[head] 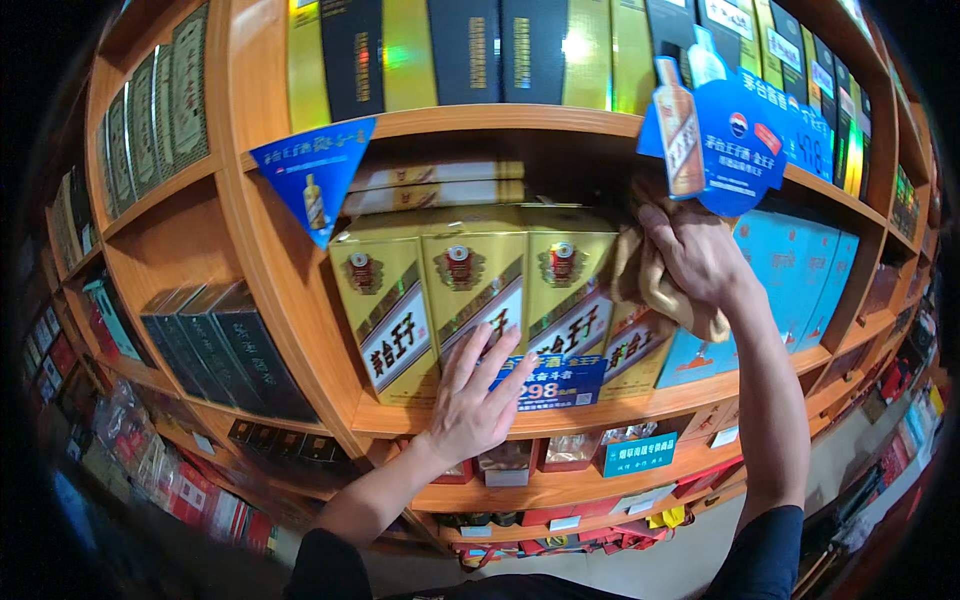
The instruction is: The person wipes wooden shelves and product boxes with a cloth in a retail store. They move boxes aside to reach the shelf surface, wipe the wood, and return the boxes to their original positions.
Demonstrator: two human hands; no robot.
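Note:
My right hand [694, 251] grips a tan cloth [649, 281], which hangs in folds over the rightmost box of a row of gold liquor boxes [474, 262]. With fingers spread, my left hand [480, 401] rests against the front of the gold boxes and the left edge of a blue price card [570, 386]. That card stands on the edge of the wooden shelf [450, 425]. Light blue boxes [784, 277] stand to the right of the cloth, partly behind my right forearm. Flat boxes [435, 196] lie stacked behind the gold row.
Blue hanging signs, one triangular [319, 176] and one round [742, 146], jut from the upper shelf edge [510, 116]. Tall gold and dark boxes [465, 52] fill that shelf. Dark boxes [255, 352] stand in the left bay. A teal card [639, 454] stands below.

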